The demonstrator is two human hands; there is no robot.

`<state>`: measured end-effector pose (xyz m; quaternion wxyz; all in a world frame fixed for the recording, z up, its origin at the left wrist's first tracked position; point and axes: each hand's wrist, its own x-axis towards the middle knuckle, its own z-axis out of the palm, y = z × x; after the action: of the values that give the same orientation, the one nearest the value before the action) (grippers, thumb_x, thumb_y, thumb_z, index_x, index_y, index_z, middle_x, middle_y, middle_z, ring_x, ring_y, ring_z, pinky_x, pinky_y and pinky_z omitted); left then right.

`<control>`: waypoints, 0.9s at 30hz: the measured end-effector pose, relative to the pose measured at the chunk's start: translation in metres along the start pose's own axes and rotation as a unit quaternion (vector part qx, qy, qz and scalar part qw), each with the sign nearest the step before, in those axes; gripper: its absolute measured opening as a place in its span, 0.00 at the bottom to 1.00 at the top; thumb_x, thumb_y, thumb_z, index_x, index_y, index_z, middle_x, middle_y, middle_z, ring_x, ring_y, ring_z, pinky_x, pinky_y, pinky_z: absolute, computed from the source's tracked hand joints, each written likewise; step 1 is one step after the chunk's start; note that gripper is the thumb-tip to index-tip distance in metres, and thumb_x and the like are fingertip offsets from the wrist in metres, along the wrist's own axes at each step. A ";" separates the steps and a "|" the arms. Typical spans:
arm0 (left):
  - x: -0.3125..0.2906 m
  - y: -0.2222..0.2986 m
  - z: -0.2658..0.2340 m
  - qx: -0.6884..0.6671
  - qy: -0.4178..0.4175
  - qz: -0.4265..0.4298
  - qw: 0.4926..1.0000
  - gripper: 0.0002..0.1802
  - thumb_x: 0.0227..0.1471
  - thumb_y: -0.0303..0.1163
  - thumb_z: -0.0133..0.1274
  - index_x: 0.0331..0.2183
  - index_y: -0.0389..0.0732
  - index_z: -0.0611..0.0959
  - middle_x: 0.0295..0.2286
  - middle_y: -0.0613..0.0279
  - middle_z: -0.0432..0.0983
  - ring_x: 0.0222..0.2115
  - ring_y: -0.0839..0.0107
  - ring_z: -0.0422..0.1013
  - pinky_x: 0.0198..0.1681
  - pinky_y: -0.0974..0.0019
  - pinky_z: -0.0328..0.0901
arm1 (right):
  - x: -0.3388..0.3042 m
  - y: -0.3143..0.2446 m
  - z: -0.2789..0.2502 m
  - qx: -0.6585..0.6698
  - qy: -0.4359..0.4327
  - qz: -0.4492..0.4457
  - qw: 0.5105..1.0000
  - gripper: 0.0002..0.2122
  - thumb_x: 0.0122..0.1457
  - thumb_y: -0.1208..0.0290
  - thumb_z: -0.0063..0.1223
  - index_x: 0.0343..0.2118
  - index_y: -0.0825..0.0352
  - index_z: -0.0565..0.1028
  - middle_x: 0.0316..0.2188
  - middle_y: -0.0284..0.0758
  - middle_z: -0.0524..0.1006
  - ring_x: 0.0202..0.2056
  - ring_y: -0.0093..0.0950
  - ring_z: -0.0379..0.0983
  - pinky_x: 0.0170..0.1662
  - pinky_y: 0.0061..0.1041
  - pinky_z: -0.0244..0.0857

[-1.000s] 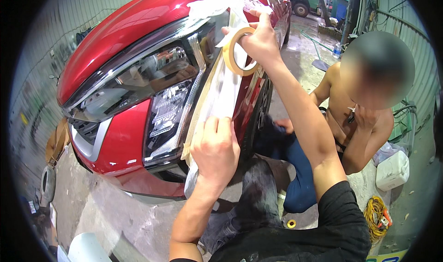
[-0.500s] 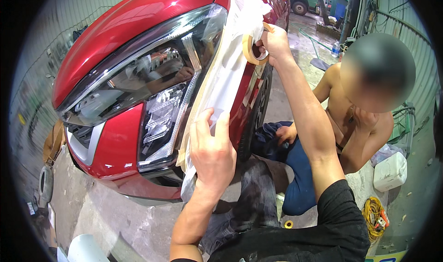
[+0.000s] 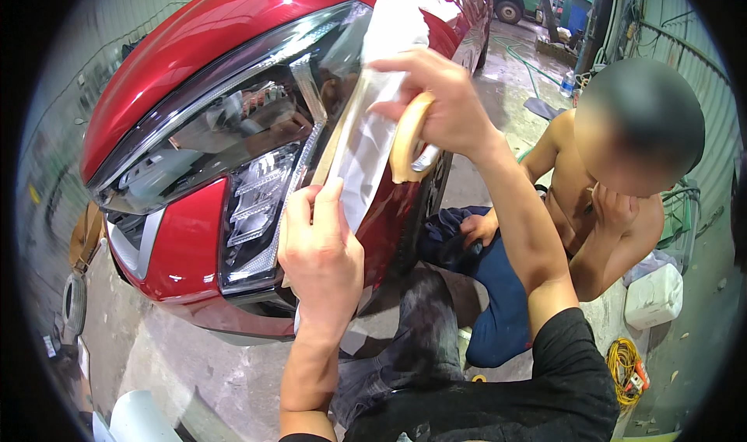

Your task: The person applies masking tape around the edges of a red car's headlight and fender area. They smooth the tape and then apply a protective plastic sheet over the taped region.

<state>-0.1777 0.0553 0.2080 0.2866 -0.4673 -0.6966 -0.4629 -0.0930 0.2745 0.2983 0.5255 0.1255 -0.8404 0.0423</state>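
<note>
A tan strip of masking tape (image 3: 333, 148) runs beside the outer edge of the headlight (image 3: 233, 142) on a red car (image 3: 191, 240). Along it lies white masking paper (image 3: 367, 166), bunched toward the top. My left hand (image 3: 320, 247) has its fingers bent, the tips pinching the paper's lower part. Higher up, my right hand (image 3: 447, 103) is closed on a roll of masking tape (image 3: 406, 142), which hangs under the palm. Its thumb and forefinger reach over the paper; whether they touch it I cannot tell.
A seated person (image 3: 564, 177) is close on my right, one hand raised. Behind them stand a white jug (image 3: 655, 296) and a coiled yellow cord (image 3: 622, 368). A tire (image 3: 75, 308) leans at far left. A green hose (image 3: 529, 68) crosses the floor.
My right hand has come down and left with the tape roll, which has turned. My left hand has shifted left and its fingers have closed in on the paper. The view has moved slightly.
</note>
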 end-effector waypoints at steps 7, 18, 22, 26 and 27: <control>-0.005 0.010 0.003 0.030 0.011 0.063 0.997 0.22 0.45 0.14 0.63 0.44 0.38 0.84 0.39 0.54 0.77 0.39 0.52 0.74 0.44 0.53 0.69 | -0.001 0.046 -0.012 -0.092 -0.130 0.076 0.984 0.12 0.52 0.76 0.68 0.37 0.66 0.75 0.38 0.37 0.78 0.41 0.45 0.79 0.42 0.39 0.73; -0.013 0.012 0.006 0.019 -0.037 0.071 0.997 0.21 0.46 0.16 0.63 0.45 0.37 0.83 0.37 0.53 0.79 0.38 0.51 0.76 0.43 0.53 0.70 | -0.019 0.038 -0.021 -0.004 -0.090 0.095 0.991 0.07 0.55 0.79 0.66 0.34 0.70 0.77 0.28 0.39 0.79 0.31 0.35 0.79 0.36 0.32 0.71; -0.014 0.013 0.000 0.026 0.021 0.088 0.996 0.22 0.45 0.18 0.66 0.45 0.38 0.83 0.40 0.54 0.78 0.41 0.52 0.75 0.46 0.53 0.69 | -0.026 0.019 -0.011 0.064 -0.041 0.143 0.987 0.11 0.57 0.77 0.69 0.42 0.68 0.82 0.27 0.32 0.77 0.28 0.22 0.74 0.33 0.26 0.68; -0.019 0.015 0.001 0.094 -0.042 0.046 0.994 0.24 0.44 0.20 0.68 0.46 0.38 0.84 0.40 0.54 0.76 0.42 0.53 0.74 0.46 0.53 0.69 | -0.022 0.008 -0.003 0.027 -0.141 0.073 0.987 0.19 0.53 0.71 0.73 0.49 0.58 0.82 0.45 0.38 0.78 0.44 0.41 0.79 0.45 0.36 0.74; -0.019 0.013 0.004 0.113 -0.036 0.063 0.991 0.21 0.47 0.20 0.65 0.46 0.38 0.84 0.37 0.54 0.77 0.39 0.53 0.74 0.44 0.53 0.69 | -0.021 0.003 -0.003 0.018 -0.144 0.072 0.987 0.19 0.51 0.72 0.74 0.48 0.60 0.82 0.44 0.38 0.76 0.41 0.37 0.78 0.44 0.33 0.72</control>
<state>-0.1584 0.0537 0.1956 0.3405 -0.4910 -0.7237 -0.3453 -0.0823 0.2819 0.2811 0.3921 0.0790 -0.9133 0.0766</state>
